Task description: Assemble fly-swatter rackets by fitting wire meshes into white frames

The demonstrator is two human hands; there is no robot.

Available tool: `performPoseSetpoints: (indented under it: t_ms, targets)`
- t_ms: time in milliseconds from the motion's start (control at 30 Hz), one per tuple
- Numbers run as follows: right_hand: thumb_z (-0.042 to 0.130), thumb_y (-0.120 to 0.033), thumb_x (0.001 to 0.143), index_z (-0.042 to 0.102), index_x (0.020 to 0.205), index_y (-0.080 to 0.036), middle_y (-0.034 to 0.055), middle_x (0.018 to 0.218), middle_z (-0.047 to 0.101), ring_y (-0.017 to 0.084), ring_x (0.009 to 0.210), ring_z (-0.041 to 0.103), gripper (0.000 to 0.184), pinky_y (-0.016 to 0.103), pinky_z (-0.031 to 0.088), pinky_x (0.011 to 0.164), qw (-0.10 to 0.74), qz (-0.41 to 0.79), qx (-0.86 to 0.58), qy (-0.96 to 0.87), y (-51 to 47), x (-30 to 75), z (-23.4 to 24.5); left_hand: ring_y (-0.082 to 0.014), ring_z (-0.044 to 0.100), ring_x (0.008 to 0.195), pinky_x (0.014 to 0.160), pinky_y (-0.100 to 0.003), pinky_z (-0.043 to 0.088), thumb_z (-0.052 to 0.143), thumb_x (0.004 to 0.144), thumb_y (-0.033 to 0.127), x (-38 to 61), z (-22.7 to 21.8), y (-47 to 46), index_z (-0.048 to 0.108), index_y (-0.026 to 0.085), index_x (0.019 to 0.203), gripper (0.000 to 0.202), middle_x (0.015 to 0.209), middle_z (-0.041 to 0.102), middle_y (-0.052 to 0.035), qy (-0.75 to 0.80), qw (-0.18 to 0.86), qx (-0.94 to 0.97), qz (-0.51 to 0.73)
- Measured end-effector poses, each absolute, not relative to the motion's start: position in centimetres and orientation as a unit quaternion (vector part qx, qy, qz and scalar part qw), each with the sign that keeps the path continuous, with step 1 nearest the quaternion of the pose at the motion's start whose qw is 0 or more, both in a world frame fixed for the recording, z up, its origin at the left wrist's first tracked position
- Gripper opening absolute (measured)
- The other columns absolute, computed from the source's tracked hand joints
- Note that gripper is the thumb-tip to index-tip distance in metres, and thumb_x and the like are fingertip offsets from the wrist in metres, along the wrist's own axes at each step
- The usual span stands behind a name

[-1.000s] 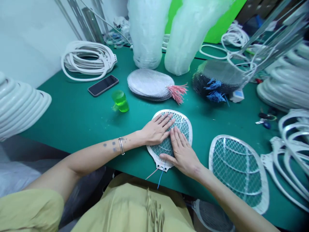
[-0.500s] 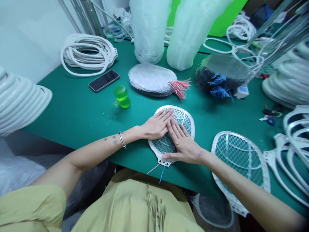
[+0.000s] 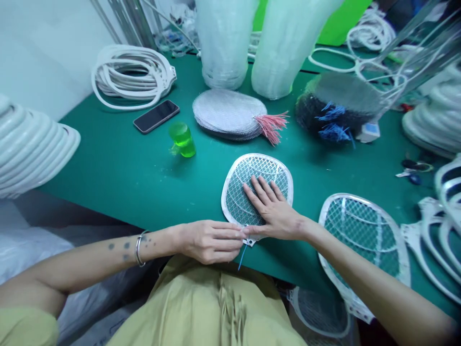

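Head view, forward and down, the only one I have at my distant post: the work lies near the front edge of the green-topped table, where a rounded flat panel of silvery mesh in a white plastic frame rests with its narrow neck toward the wearer. My right hand lies palm down on the mesh, unclenched, fingers spread and grasping nothing, its thumb reaching to the neck. My left hand is at that neck with its fingers drawn together; I cannot tell whether they pinch anything, since the tips are hidden. A thin blue plastic-coated wire trails from the neck, just beside the left fingers. A similar panel of white frame and silvery mesh lies to the right, partly behind the right forearm; beyond the work sits an oval stack of grey metal mesh sheets with a tuft of pink wires. I judge the step in hand to be steadying the mesh while the neck is adjusted. The next move, in my reading, calls for even pressure from the right palm and fine left-finger control that leaves the blue wire unsnagged.
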State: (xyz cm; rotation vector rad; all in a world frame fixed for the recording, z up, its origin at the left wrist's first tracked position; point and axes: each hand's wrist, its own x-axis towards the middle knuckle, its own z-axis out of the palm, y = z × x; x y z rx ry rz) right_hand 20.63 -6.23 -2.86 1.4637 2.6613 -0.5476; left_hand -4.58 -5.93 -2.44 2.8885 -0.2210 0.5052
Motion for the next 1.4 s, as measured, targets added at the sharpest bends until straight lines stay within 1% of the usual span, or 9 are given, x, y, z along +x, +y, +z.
performPoseSetpoints:
  t_ms: [367,600,733,967,1100,1200,1267,1333,1400]
  targets:
    - [0.042,-0.086,0.070,-0.002,0.153,-0.018,0.0114,0.157,-0.014,0.035,0.144,-0.009,0.117,0.054,-0.004,0.115,0.019,-0.184,0.471,0.862,-6.3,20.5,-2.7,-0.0209,0.068,0.101,0.103,-0.034,0.050,0.057,0.090,0.011,-3.5,-2.5,-7.7,0.072,0.009,0.089,0.015,0.096,0.075,-0.0103,-0.043,0.093,0.955,0.279]
    - [0.048,-0.085,0.067,-0.003,0.154,-0.020,0.0082,0.159,-0.013,0.038,0.145,-0.004,0.119,0.053,-0.004,0.116,-0.005,-0.165,0.487,0.858,-6.7,20.3,-3.2,-0.0160,0.068,0.091,0.094,-0.029,0.054,0.052,0.091,0.011,-3.5,-2.8,-8.7,0.066,0.013,0.084,0.015,0.085,0.072,-0.0078,0.048,0.154,0.951,0.265]
    - [0.049,-0.086,0.065,-0.001,0.154,-0.020,0.0077,0.159,-0.011,0.039,0.145,-0.002,0.121,0.053,-0.004,0.116,-0.012,-0.154,0.491,0.857,-6.7,20.3,-3.4,-0.0154,0.066,0.083,0.088,-0.029,0.054,0.049,0.089,0.010,-2.9,-2.1,-9.2,0.062,0.015,0.075,0.019,0.079,0.068,-0.0068,0.069,0.131,0.957,0.249]
    - [0.045,-0.089,0.063,0.008,0.154,-0.016,0.0100,0.160,-0.006,0.038,0.145,0.000,0.122,0.053,-0.004,0.116,-0.003,-0.153,0.498,0.853,-6.7,20.0,-3.1,-0.0157,0.055,0.058,0.058,-0.029,0.050,0.043,0.082,0.010,-1.0,-2.2,-11.2,0.053,0.017,0.065,0.021,0.063,0.055,-0.0031,0.166,0.112,0.956,0.216]
    - [0.047,-0.087,0.064,0.007,0.154,-0.017,0.0097,0.160,-0.006,0.037,0.146,-0.001,0.121,0.053,-0.003,0.116,-0.003,-0.142,0.496,0.857,-6.8,20.1,-3.1,-0.0161,0.063,0.073,0.076,-0.029,0.053,0.043,0.088,0.009,-2.1,-1.5,-10.8,0.057,0.016,0.071,0.024,0.074,0.065,-0.0053,0.103,0.112,0.969,0.196]
    - [0.050,-0.085,0.063,0.006,0.154,-0.016,0.0113,0.160,-0.005,0.037,0.146,-0.002,0.122,0.055,-0.002,0.116,0.001,-0.133,0.495,0.859,-6.8,20.1,-3.2,-0.0137,0.065,0.069,0.068,-0.023,0.053,0.053,0.090,0.021,-3.2,0.5,-8.0,0.064,0.018,0.079,0.015,0.077,0.070,-0.0010,0.076,0.258,0.957,0.109]
    - [0.052,-0.083,0.063,0.006,0.154,-0.016,0.0130,0.160,-0.003,0.037,0.146,-0.001,0.123,0.055,-0.001,0.115,0.003,-0.131,0.490,0.862,-6.8,20.1,-3.3,-0.0112,0.068,0.074,0.067,-0.018,0.052,0.054,0.093,0.031,-3.2,1.7,-5.6,0.067,0.022,0.096,0.015,0.087,0.073,0.0029,0.094,0.371,0.921,0.071]
    - [0.054,-0.081,0.063,0.008,0.154,-0.014,0.0153,0.159,-0.001,0.036,0.146,-0.001,0.122,0.055,0.001,0.116,0.005,-0.133,0.487,0.863,-6.7,20.0,-3.1,-0.0125,0.067,0.099,0.083,-0.019,0.051,0.047,0.097,0.036,-2.5,2.1,-3.3,0.062,0.024,0.117,0.027,0.113,0.071,0.0009,0.181,0.378,0.903,0.097]
    - [0.055,-0.080,0.065,0.010,0.153,-0.011,0.0174,0.159,0.000,0.035,0.146,-0.003,0.120,0.055,0.002,0.116,0.008,-0.142,0.486,0.862,-6.7,20.0,-2.8,-0.0202,0.049,0.129,0.105,-0.031,0.041,0.041,0.100,0.038,-1.3,1.2,-1.5,0.051,0.019,0.135,0.041,0.142,0.052,-0.0075,0.279,0.280,0.910,0.126]
